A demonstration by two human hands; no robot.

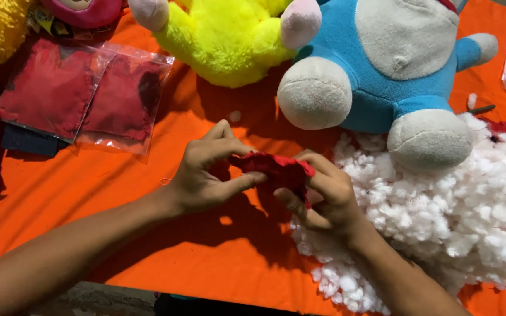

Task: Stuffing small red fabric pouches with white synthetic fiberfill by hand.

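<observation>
Pinching a small red fabric piece (279, 168) between left hand (206, 175) and right hand (323, 196), mid-scene beside the white stuffing pile (440, 228) (right side). Looks like the filling step; next calls for grabbing fluff.

Bare orange cloth (165, 257) lies open left of and below the left hand (203, 175); free passage there. Right of the right hand (323, 196): heap of white stuffing (464, 216), touching the wrist. Ahead of both hands: blue plush toy (382, 76) and yellow plush toy (224, 35) block. Ahead-left: clear bags of red fabric (89, 93), well apart.
</observation>
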